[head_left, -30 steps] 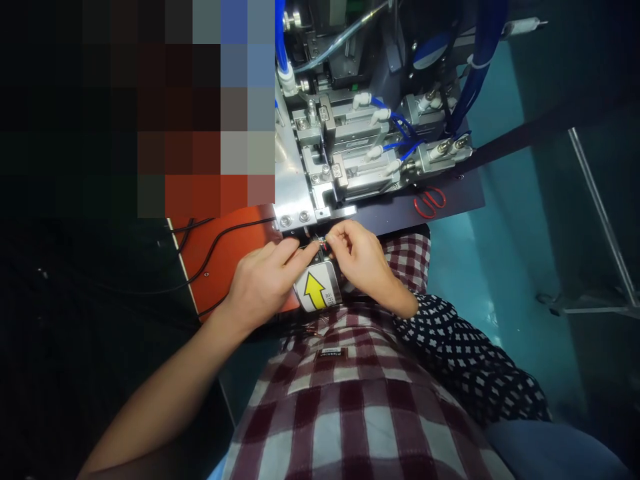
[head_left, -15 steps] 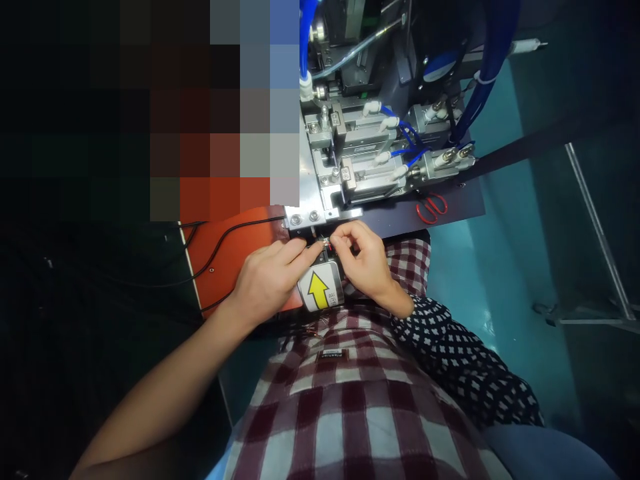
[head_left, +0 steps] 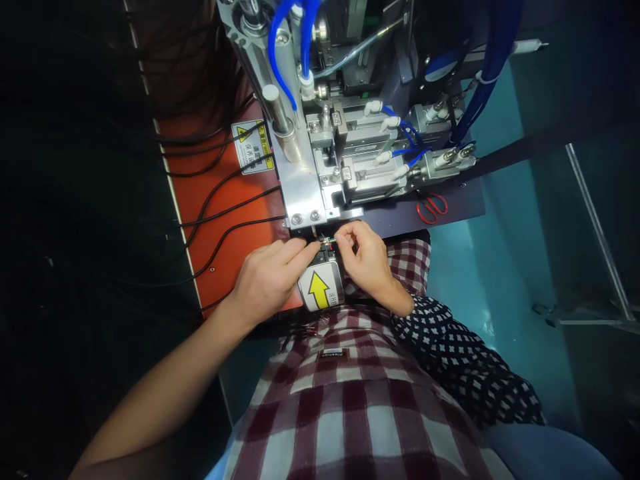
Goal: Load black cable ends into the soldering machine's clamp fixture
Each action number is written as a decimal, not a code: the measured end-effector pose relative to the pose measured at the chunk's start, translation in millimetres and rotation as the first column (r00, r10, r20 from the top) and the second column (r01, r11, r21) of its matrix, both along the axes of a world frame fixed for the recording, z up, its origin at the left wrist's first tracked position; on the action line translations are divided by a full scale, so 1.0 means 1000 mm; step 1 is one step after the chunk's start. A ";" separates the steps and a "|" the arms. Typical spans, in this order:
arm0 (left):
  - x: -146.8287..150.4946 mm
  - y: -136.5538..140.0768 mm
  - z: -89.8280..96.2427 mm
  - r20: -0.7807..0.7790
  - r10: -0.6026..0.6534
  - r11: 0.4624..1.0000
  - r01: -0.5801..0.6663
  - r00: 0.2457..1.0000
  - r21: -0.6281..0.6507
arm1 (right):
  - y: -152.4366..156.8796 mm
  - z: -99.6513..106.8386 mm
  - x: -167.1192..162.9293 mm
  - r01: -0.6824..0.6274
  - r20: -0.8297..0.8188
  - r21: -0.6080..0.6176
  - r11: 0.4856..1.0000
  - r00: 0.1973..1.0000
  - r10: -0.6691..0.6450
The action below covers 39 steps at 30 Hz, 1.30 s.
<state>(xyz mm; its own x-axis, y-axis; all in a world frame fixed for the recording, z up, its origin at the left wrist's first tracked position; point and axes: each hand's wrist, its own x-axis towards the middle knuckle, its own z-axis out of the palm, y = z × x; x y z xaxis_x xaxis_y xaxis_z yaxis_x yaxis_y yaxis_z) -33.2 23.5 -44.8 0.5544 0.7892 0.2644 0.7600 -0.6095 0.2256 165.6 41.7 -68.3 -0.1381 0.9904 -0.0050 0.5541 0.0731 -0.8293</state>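
Observation:
At the front edge of the machine [head_left: 305,190], thin coloured wires [head_left: 329,241], with red, green and white showing, lie between my two hands. My right hand [head_left: 369,260] is closed in a pinch on the wires' right side. From the left, my left hand [head_left: 265,275] has thumb and forefinger pressed together at the other end of them; what exactly sits in that pinch is too small to make out. Just below the fingertips is a small dark fixture [head_left: 324,256], and nearer to me a white plate with a yellow arrow [head_left: 319,288].
Metal cylinders [head_left: 373,177] with blue air tubes [head_left: 400,127] stand beyond my hands. Red-handled scissors [head_left: 432,208] lie on the dark tabletop at right. Black cables [head_left: 220,233] cross the orange surface [head_left: 240,250] at left, near a warning label [head_left: 253,147].
My right hand has shifted slightly to the right, away from the left fingertips, and more of the coloured wires shows between them. My left hand has barely moved.

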 end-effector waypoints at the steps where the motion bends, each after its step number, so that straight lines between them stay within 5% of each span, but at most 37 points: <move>1: 0.000 0.000 0.000 0.009 0.001 1.000 -0.001 1.000 -0.004 | 0.000 0.001 0.002 0.016 -0.003 -0.002 1.000 1.000 -0.016; 14: 0.001 0.001 0.002 0.051 -0.004 1.000 0.004 0.999 -0.005 | 0.000 0.012 -0.009 -0.022 0.022 0.139 0.990 1.000 0.019; 20: 0.000 0.002 0.001 0.054 0.010 0.999 -0.008 0.999 -0.052 | 0.003 0.006 -0.005 0.018 -0.088 -0.053 0.998 0.996 -0.023; 25: -0.002 0.003 0.001 0.022 0.001 0.999 0.000 1.000 -0.043 | 0.007 -0.003 -0.007 -0.011 -0.285 -0.305 0.952 0.955 -0.080; 29: -0.001 0.005 0.002 -0.006 -0.015 1.000 0.015 1.000 0.009 | 0.011 -0.006 -0.006 -0.039 -0.330 -0.357 0.933 0.940 -0.087; 36: 0.001 0.004 0.004 -0.077 -0.019 0.999 0.022 0.997 0.035 | -0.003 -0.007 0.003 0.106 -0.268 -0.228 0.968 0.949 -0.167; 39: 0.001 0.004 0.005 -0.078 -0.016 0.999 0.020 0.997 0.045 | -0.014 0.000 0.001 0.070 -0.255 -0.185 0.980 0.960 -0.117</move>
